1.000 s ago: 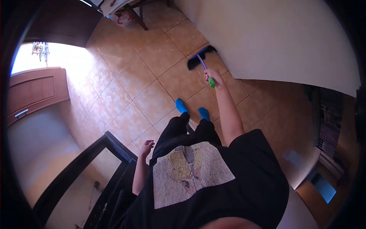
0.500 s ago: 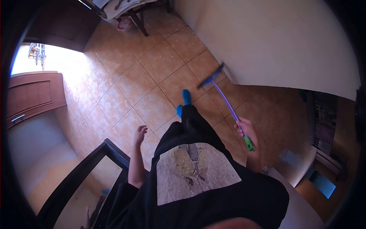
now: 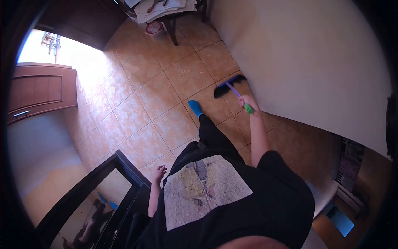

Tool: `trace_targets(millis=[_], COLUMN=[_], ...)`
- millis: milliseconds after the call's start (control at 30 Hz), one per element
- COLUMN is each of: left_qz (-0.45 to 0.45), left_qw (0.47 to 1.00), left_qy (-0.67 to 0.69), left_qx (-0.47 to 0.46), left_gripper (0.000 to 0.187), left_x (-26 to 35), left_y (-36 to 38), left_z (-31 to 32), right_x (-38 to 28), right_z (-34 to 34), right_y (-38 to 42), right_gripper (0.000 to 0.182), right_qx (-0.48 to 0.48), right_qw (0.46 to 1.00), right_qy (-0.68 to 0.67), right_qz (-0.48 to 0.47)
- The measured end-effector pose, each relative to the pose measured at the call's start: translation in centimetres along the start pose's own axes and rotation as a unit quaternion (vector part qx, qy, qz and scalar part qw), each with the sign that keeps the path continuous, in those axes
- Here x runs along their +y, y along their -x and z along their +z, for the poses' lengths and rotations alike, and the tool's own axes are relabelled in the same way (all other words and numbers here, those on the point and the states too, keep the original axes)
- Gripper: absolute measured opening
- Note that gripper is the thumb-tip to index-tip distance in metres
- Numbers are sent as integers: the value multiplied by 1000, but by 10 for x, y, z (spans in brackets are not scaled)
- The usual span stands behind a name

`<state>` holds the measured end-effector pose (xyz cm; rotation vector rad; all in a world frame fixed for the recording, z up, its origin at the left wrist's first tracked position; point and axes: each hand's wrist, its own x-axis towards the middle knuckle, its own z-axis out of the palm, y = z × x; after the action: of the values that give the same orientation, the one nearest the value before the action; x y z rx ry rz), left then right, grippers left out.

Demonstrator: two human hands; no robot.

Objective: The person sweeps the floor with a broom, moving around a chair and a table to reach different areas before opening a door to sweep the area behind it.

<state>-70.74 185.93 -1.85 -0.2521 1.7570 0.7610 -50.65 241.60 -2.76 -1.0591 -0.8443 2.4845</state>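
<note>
My right hand point(image 3: 250, 104) is closed round the green end of a purple-handled broom point(image 3: 234, 90). The broom's blue head with black bristles point(image 3: 229, 86) is over the tiled floor, beside the foot of the pale wall. My left hand point(image 3: 159, 172) hangs by my left side, fingers loosely curled and apart, holding nothing. One blue-socked foot point(image 3: 195, 108) shows on the tiles, left of the broom; the other foot is hidden.
A table piled with papers point(image 3: 166, 9) stands at the top, a red-lidded tub point(image 3: 154, 29) beneath it. A pale wall point(image 3: 306, 54) runs along the right. A dark-framed mirror point(image 3: 95, 199) is at lower left, below a brown wooden door point(image 3: 43, 92).
My right hand has moved forward with the broom, which now points more towards me. My left hand has dropped back nearer my body. The view has shifted, and only one foot shows now.
</note>
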Motion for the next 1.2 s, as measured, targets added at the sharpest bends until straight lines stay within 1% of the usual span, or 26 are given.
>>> trace_targets(millis=[33, 100, 133, 200, 267, 333, 400, 467, 500, 567, 633, 667, 700, 733, 767, 800, 833, 867, 900, 933, 967, 1000, 1033, 1100, 1133, 1200], left_qz=[-28, -33, -37, -25, 22, 54, 83, 103, 97, 109, 106, 100, 101, 100, 73, 49, 47, 42, 37, 34, -3, -42, -49, -57, -60, -55], left_qw=[1000, 999, 998, 997, 994, 992, 992, 991, 992, 988, 990, 991, 988, 988, 989, 990, 989, 985, 980, 979, 973, 965, 958, 955, 953, 953], left_qy=[12, 22, 32, 41, 65, 82, 78, 76, 78, 108, 94, 93, 112, 120, 125, 129, 136, 161, 185, 188, 204, 220, 238, 244, 246, 253], left_qx=[9, 27, 44, 58, 85, 73, 55, 35, 27, 3, -2, -4, -8, -1, 5, 13, 20, 46, 71, 76, 108, 137, 150, 157, 164, 158], left_gripper=[26, 26, 27, 26, 25, 25, 25, 26, 26, 26, 25, 25, 24, 24, 23, 23, 23, 23, 22, 22, 23, 23, 25, 25, 25, 25], left_x=[2, 13, 21, 48, 88, 112, 131, 150, 150, 124, 108, 99, 87, 79, 71, 65, 52, 38, 29, 30, 33, 35, 31, 32, 34, 30], left_y=[2, -9, -11, -19, -14, -20, -23, -18, -21, -37, -36, -33, -33, -26, -18, -13, -6, 0, 4, 14, 26, 34, 36, 40, 40, 35], left_z=[-9, -22, -25, -26, -17, -8, 6, 25, 33, 47, 59, 64, 68, 69, 69, 68, 66, 62, 59, 57, 53, 50, 48, 49, 50, 58], right_x=[-11, -33, -43, -60, -67, -85, -118, -147, -156, -165, -126, -93, -54, -15, 56, 100, 147, 195, 209, 220, 220, 224, 221, 175, 153, 74], right_z=[13, 32, 42, 63, 67, 94, 137, 159, 169, 185, 185, 190, 201, 218, 211, 233, 251, 261, 282, 291, 290, 278, 267, 239, 215, 187], right_y=[-16, -47, -47, -42, -35, 0, 39, 61, 60, 54, 23, 5, -15, -32, -57, -66, -74, -78, -78, -78, -85, -99, -110, -132, -143, -145], right_gripper=[8, 7, 7, 6, 5, 5, 16, 33, 33, 44, 47, 47, 46, 45, 45, 46, 50, 56, 56, 57, 57, 56, 54, 48, 38, 30], right_qx=[1, 117, 117, 156, 153, 103, 77, 27, 18, -75, -195, -224, -252, -315, -366, -383, -380, -353, -337, -320, -324, -314, -302, -189, -176, -171], right_qw=[1000, 986, 986, 975, 972, 954, 921, 904, 900, 850, 826, 814, 800, 767, 735, 723, 711, 718, 724, 730, 727, 728, 726, 790, 830, 845], right_qy=[-2, -71, -70, 119, 145, 263, 340, 356, 362, 376, 356, 324, 291, 307, 335, 394, 375, 407, 416, 424, 424, 463, 501, 447, 380, 312], right_qz=[3, 98, 100, 99, 107, 96, 173, 236, 242, 360, 392, 427, 461, 468, 463, 419, 457, 441, 436, 430, 432, 397, 361, 375, 368, 399])
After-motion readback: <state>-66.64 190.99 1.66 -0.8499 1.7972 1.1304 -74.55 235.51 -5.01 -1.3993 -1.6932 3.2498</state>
